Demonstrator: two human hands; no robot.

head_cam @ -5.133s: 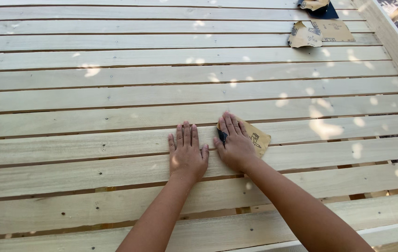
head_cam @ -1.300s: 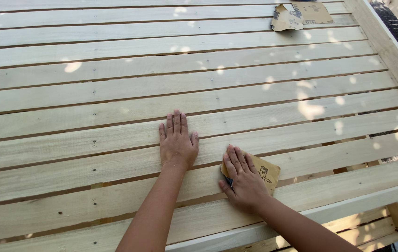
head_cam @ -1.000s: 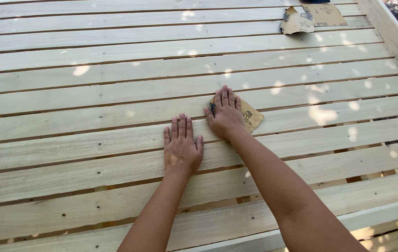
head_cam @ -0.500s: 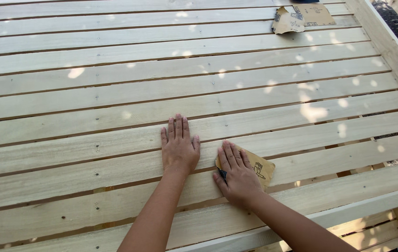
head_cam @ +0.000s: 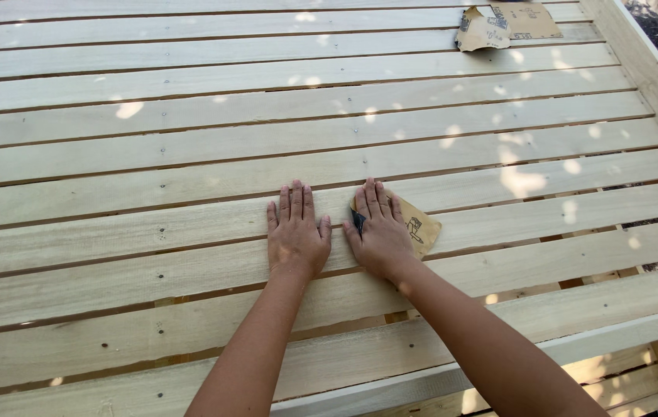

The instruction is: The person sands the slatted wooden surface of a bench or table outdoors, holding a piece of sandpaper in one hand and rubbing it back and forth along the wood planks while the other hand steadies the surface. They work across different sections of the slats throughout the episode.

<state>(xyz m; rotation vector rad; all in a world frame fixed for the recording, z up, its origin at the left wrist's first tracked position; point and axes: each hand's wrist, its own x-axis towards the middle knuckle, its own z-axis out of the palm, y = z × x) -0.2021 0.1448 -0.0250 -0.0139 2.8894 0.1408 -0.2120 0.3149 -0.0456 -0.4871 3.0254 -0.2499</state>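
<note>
The right hand (head_cam: 381, 235) lies flat, grip open, pressing a folded tan sandpaper sheet (head_cam: 420, 228) onto the pale slatted wooden worktop (head_cam: 151, 177); the left hand (head_cam: 296, 235) rests flat, open, just beside.

Outdoor woodworking spot as I see it, dappled sunlight over a pale slatted wooden frame (head_cam: 190, 154), sandpaper sheets (head_cam: 502, 23) lying loose, bare ground beyond the edge
</note>
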